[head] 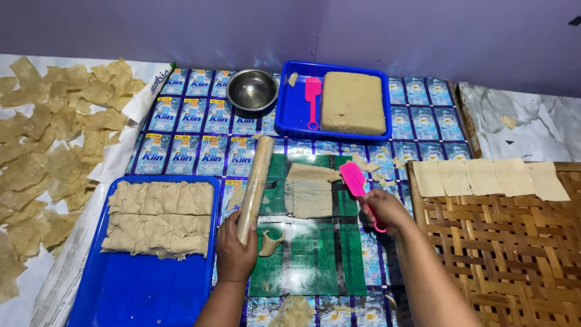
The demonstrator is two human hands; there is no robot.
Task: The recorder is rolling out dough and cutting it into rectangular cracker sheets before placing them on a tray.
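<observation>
Home food-making floor: dough [353, 102], trays [290, 115]

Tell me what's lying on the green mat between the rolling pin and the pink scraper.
In the head view, a thin rolled-out dough sheet lies on the green mat between the rolling pin in the left hand and the pink scraper in the right hand.

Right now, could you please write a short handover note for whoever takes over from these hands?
Left hand: gripping the rolling pin by its near end.
Right hand: holding the pink scraper at the flattened dough sheet on the green mat.
Done: five cut squares on the woven tray; folded sheets in the near blue tray.
Left: the dough block in the far blue tray looks mostly unused.
</observation>
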